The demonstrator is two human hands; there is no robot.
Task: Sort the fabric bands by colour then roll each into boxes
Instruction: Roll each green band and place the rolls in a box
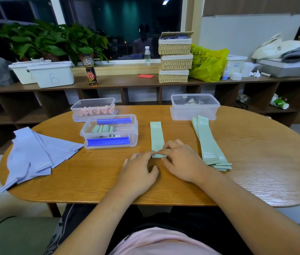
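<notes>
Left hand (141, 172) and right hand (180, 161) pinch the rolled end of the green band (156, 137); green stack (209, 144) just rightward

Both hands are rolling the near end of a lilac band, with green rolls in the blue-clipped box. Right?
Not quite. The head view shows that the band which the left hand and right hand roll is green; the lilac bands lie at the left. The rest holds.

Top: pink top (161, 242), plain, smooth fabric, 6 o'clock of view.
Legs: black trousers (191, 219) w/ grey-white patterned strip (62, 231) at 7 o'clock.
Arms: left forearm (99, 208) & right forearm (246, 205) bare to frame edge.
Hands: left hand (140, 173), right hand (182, 161) bare.
</notes>
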